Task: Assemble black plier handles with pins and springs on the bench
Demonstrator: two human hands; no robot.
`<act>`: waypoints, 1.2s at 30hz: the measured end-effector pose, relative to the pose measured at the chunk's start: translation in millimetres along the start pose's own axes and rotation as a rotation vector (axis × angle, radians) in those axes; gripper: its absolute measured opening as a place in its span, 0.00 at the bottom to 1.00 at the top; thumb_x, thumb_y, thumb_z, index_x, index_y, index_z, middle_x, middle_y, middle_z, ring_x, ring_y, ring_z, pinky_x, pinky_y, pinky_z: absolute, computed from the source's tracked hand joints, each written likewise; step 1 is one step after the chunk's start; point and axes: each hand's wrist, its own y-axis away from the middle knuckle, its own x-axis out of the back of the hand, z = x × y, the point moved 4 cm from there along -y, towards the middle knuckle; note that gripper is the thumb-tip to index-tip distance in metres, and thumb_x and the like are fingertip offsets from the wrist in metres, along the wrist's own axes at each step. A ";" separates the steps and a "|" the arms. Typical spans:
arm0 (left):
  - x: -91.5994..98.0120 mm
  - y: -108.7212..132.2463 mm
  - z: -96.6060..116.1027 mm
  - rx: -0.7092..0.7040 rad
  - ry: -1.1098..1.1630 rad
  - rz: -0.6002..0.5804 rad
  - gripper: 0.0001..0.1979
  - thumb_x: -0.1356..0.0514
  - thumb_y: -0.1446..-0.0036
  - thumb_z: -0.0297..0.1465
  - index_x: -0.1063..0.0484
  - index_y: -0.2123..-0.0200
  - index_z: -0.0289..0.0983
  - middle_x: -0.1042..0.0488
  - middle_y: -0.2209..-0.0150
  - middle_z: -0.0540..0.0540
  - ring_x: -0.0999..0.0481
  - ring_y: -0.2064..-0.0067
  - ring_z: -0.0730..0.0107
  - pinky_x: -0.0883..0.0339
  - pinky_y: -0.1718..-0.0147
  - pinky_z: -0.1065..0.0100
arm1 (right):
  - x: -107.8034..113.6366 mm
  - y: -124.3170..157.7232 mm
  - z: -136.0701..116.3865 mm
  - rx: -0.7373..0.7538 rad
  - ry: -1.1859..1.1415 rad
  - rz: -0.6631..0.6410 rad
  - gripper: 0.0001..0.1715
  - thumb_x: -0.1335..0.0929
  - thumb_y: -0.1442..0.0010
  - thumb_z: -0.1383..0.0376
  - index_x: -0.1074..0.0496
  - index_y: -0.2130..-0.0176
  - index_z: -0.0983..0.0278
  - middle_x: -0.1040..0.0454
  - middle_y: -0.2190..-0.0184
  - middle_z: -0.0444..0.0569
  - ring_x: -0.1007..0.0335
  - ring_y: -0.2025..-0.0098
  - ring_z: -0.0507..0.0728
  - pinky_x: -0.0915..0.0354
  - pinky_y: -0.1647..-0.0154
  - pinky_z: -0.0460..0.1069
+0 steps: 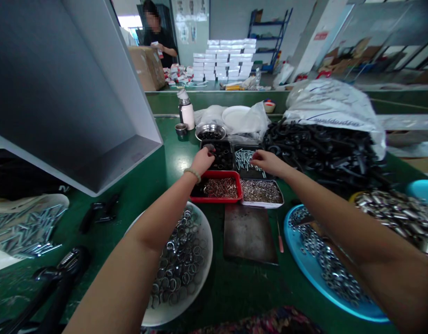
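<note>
My left hand (pixel 203 160) reaches over a black tray (pixel 231 166) of small black round parts. Its fingers are closed on a small dark round part (pixel 210 147), whose exact kind I cannot make out. My right hand (pixel 268 162) is over the neighbouring black tray, among silver screws (pixel 243 157), thumb and fingers pinched together. Whatever is between those fingertips is too small to tell. Just in front of the hands are a red tray (pixel 241 188) of copper-coloured small pieces and a white tray (pixel 262 203) of small metal pieces.
A white basin (pixel 207 260) of metal rings lies under my left forearm; a blue basin (pixel 294 250) of metal nuts under my right. A metal plate (pixel 250 236) and a thin red-handled tool (pixel 281 243) lie between. Black parts (pixel 325 150) are heaped right. Across the bench stands a person (pixel 160 39).
</note>
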 end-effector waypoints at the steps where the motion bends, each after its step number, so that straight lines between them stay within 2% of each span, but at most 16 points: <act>1: 0.1 14.3 1.7 0.014 0.079 -0.013 0.15 0.49 0.41 0.22 0.32 0.51 0.31 0.24 0.57 0.40 0.24 0.59 0.71 0.31 0.55 0.69 | 1.7 15.5 -8.3 0.048 -0.142 0.120 0.13 0.36 0.37 0.59 0.31 0.57 0.66 0.26 0.61 0.53 0.30 0.59 0.56 0.35 0.61 0.48; 3: -8.0 50.3 5.5 0.061 0.292 -0.080 0.15 0.51 0.39 0.22 0.31 0.52 0.30 0.24 0.57 0.40 0.23 0.61 0.74 0.30 0.57 0.71 | -3.5 52.6 -25.9 0.153 -0.493 0.313 0.14 0.34 0.40 0.56 0.32 0.59 0.63 0.26 0.67 0.49 0.30 0.65 0.55 0.34 0.64 0.49; 5: -24.9 91.1 9.0 0.166 0.652 -0.190 0.12 0.48 0.39 0.23 0.28 0.55 0.30 0.23 0.57 0.40 0.23 0.61 0.74 0.28 0.56 0.70 | -20.8 88.5 -44.1 0.222 -0.717 0.329 0.14 0.33 0.41 0.55 0.32 0.60 0.62 0.27 0.70 0.46 0.30 0.68 0.55 0.33 0.66 0.49; 8: -49.4 144.5 12.6 0.367 1.211 -0.268 0.08 0.43 0.42 0.24 0.25 0.60 0.31 0.22 0.59 0.41 0.22 0.61 0.72 0.27 0.55 0.69 | -44.5 129.2 -63.4 0.240 -0.784 0.361 0.12 0.32 0.41 0.57 0.31 0.60 0.61 0.26 0.69 0.46 0.28 0.68 0.54 0.32 0.66 0.50; 10: -58.0 166.9 12.4 0.429 1.349 -0.228 0.06 0.40 0.44 0.22 0.24 0.63 0.31 0.22 0.62 0.43 0.22 0.61 0.73 0.28 0.55 0.70 | -51.6 147.8 -70.1 0.252 -0.720 0.436 0.09 0.32 0.41 0.59 0.29 0.62 0.61 0.25 0.69 0.46 0.28 0.69 0.54 0.32 0.67 0.49; 15: -66.6 191.7 14.1 0.421 1.441 -0.144 0.06 0.35 0.49 0.23 0.24 0.65 0.31 0.22 0.65 0.45 0.23 0.65 0.75 0.29 0.58 0.72 | -53.4 182.8 -78.7 0.347 -0.621 0.544 0.07 0.32 0.41 0.60 0.28 0.63 0.60 0.24 0.69 0.47 0.27 0.68 0.54 0.31 0.67 0.49; 19: -71.0 206.1 22.3 0.369 1.484 -0.176 0.07 0.34 0.50 0.24 0.24 0.65 0.31 0.22 0.65 0.44 0.23 0.64 0.74 0.30 0.58 0.71 | -56.7 200.2 -81.6 0.338 -0.451 0.573 0.08 0.33 0.40 0.60 0.27 0.63 0.61 0.23 0.71 0.47 0.27 0.71 0.54 0.31 0.70 0.49; 23: -73.3 220.6 27.5 0.304 1.450 -0.146 0.10 0.33 0.51 0.26 0.24 0.64 0.32 0.23 0.65 0.47 0.23 0.63 0.74 0.31 0.56 0.70 | -63.1 210.4 -87.9 0.455 -0.192 0.569 0.09 0.36 0.39 0.63 0.26 0.63 0.61 0.22 0.68 0.52 0.26 0.66 0.57 0.31 0.64 0.52; 26: -74.5 232.8 28.1 0.215 1.356 -0.195 0.17 0.32 0.54 0.24 0.25 0.58 0.35 0.22 0.61 0.47 0.24 0.59 0.73 0.33 0.52 0.69 | -68.0 217.2 -85.9 0.454 -0.163 0.574 0.11 0.37 0.38 0.65 0.25 0.62 0.62 0.23 0.69 0.53 0.27 0.65 0.59 0.32 0.63 0.53; 29: -71.8 248.3 21.4 0.174 1.251 -0.231 0.22 0.32 0.56 0.22 0.26 0.55 0.38 0.22 0.59 0.47 0.24 0.56 0.71 0.34 0.49 0.66 | -77.1 224.1 -79.1 0.402 -0.403 0.465 0.14 0.35 0.39 0.63 0.27 0.53 0.59 0.25 0.67 0.50 0.29 0.65 0.57 0.32 0.62 0.53; 32: -68.8 266.1 13.5 0.254 1.261 -0.288 0.16 0.33 0.52 0.26 0.25 0.57 0.38 0.22 0.62 0.47 0.22 0.61 0.70 0.31 0.52 0.63 | -92.0 229.8 -70.9 0.272 -0.894 0.263 0.25 0.30 0.44 0.56 0.32 0.48 0.57 0.28 0.63 0.47 0.30 0.65 0.54 0.31 0.64 0.50; 34: -68.7 277.2 14.2 0.309 1.291 -0.380 0.15 0.32 0.52 0.28 0.25 0.58 0.37 0.22 0.63 0.46 0.22 0.63 0.70 0.30 0.54 0.63 | -103.7 231.9 -68.6 0.145 -1.174 0.115 0.23 0.29 0.47 0.51 0.31 0.55 0.58 0.28 0.65 0.46 0.30 0.67 0.53 0.31 0.68 0.48; 36: -68.4 285.2 17.7 0.342 1.327 -0.431 0.15 0.32 0.52 0.27 0.25 0.59 0.35 0.22 0.62 0.46 0.22 0.64 0.71 0.29 0.56 0.65 | -112.1 232.6 -70.1 0.056 -1.331 0.018 0.21 0.29 0.48 0.47 0.31 0.64 0.60 0.29 0.70 0.44 0.32 0.71 0.52 0.33 0.72 0.47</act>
